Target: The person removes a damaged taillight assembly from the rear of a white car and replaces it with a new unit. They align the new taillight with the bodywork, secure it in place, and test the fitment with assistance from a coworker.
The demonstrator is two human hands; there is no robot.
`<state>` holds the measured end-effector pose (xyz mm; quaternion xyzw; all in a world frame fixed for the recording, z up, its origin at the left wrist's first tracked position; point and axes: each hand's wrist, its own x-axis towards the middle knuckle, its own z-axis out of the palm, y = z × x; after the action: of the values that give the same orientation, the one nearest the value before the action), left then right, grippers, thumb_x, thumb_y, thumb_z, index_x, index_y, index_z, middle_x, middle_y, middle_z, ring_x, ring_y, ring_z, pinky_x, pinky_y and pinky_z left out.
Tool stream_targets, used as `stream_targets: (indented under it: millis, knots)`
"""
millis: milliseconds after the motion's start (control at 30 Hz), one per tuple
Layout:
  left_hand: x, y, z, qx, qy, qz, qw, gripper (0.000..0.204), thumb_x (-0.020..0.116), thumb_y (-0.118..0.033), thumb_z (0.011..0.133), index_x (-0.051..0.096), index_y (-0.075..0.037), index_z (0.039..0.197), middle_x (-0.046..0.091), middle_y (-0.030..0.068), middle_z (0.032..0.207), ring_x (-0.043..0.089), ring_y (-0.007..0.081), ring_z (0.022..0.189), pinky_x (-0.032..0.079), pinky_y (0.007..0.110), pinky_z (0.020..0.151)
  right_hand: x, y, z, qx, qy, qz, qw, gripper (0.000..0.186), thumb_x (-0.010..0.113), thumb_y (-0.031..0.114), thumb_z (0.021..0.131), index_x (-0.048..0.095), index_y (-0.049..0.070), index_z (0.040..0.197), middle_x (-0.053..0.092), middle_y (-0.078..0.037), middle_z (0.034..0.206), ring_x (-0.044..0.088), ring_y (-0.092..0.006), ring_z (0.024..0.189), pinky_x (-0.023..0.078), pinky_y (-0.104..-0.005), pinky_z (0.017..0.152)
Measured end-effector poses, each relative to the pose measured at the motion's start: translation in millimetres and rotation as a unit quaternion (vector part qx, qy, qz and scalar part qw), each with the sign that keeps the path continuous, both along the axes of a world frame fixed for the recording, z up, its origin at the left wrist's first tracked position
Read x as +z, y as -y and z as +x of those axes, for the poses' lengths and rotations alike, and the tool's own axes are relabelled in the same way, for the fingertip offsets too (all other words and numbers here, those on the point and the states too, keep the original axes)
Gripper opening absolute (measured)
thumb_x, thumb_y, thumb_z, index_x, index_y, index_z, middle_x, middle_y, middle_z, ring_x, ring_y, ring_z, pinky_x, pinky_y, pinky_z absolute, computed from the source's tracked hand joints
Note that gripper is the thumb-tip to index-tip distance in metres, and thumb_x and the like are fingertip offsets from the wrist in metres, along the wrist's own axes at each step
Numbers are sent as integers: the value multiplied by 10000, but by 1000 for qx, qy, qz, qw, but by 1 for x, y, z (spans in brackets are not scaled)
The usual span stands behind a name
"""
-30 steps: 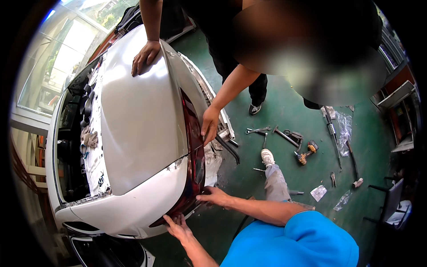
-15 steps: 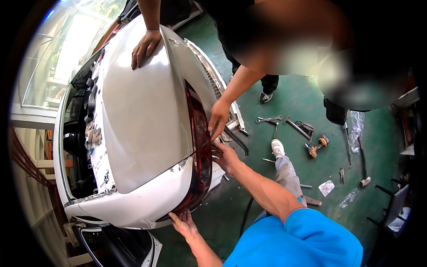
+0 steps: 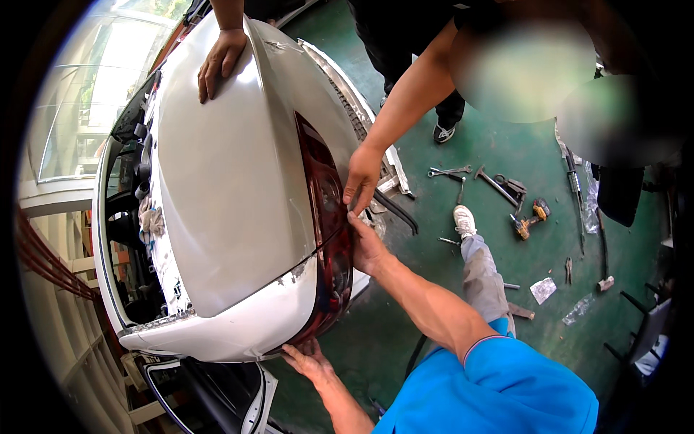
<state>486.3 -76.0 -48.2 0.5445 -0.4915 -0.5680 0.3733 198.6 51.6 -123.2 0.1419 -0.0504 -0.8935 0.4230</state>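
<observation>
A long red car tail light (image 3: pixel 335 269) curves along the rear of a pale car body, across the seam between the trunk lid (image 3: pixel 224 181) and the white rear quarter panel (image 3: pixel 246 325). My right hand (image 3: pixel 369 244) grips its outer edge, some fingers hidden behind it. At the light's near lower end, my left hand (image 3: pixel 309 359) holds the corner with thumb and fingers, the fingertips partly out of sight. Close above my right hand, a co-worker's hand (image 3: pixel 363 176) touches the same edge. The co-worker's other hand (image 3: pixel 222 64) rests on the trunk lid.
On the green floor to the right lie wrenches (image 3: pixel 450 172), a hammer (image 3: pixel 497 186), a yellow-and-black power drill (image 3: pixel 532 218), pliers (image 3: pixel 569 270) and plastic bags (image 3: pixel 543 291). A detached door (image 3: pixel 210 394) stands below the car. The co-worker's shoe (image 3: pixel 444 134) is beyond the car's rear.
My right hand has closed in on the light's edge, thumb now up beside the co-worker's fingers. The co-worker's arm has shifted. The view has swung slightly, moving the floor tools rightward.
</observation>
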Motion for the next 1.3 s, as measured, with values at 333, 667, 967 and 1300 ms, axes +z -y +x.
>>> stream_targets:
  millis: [333,667,967,1300]
  knots:
    - [-4,4,3,-10,-4,-9,1000,970,699,-565,913,165,-136,1599,322,177,1571,416,403,1367,342,609,1130,-33,14,14,-13,56,-31,998,511,525,330,977,526,33,1394,613,-146,1378,575,-325,1261,378,-501,1143]
    - [-11,10,11,-39,-3,-22,999,937,708,-641,864,290,-151,1545,380,162,1488,430,383,1332,385,545,1129,-26,11,10,2,16,-38,999,559,575,323,954,503,15,1415,619,-159,1361,585,-328,1246,390,-492,1129]
    - [-6,5,5,-40,-3,-19,999,1013,728,-647,842,226,-174,1584,339,169,1543,417,387,1361,377,541,1133,-11,5,7,0,-16,-24,1000,557,604,362,966,512,27,1402,628,-157,1340,598,-316,1224,421,-477,1108]
    - [-6,7,9,-29,-3,-14,999,966,685,-595,905,172,-134,1582,309,195,1559,418,414,1355,328,635,1142,-19,11,7,-5,47,14,999,637,435,578,1031,532,64,1394,621,-130,1360,576,-313,1254,399,-490,1126]
